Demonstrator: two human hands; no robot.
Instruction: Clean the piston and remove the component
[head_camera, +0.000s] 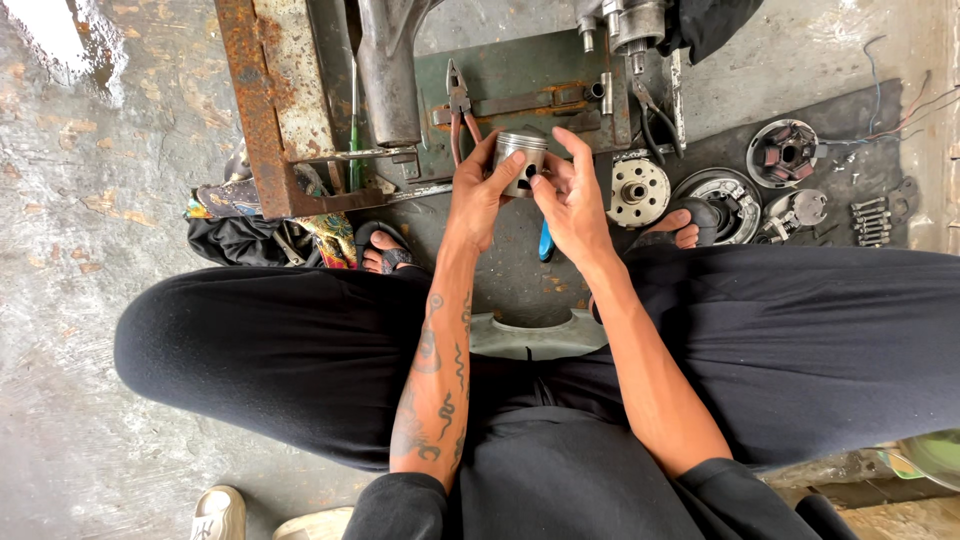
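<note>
We sit over a rusty metal frame (285, 110); engine parts (a round flywheel (638, 190) among them) lie beyond. Our left hand (480, 195) and right hand (572, 200) both grip a small silver piston (521, 160), raised between them.

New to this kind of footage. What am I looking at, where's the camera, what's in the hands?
There is one picture, taken by a camera worn on a person's head and looking straight down, so you see their own arms, their legs in black trousers and their sandalled feet. No machine is involved: the person is seated low over a concrete floor. The left hand and right hand together hold a small silver metal cylinder, a piston, with a round hole in its side. On the floor ahead lie a rusty metal frame, red-handled pliers, a green screwdriver, round engine parts and a few bolts on a dark mat.
</note>
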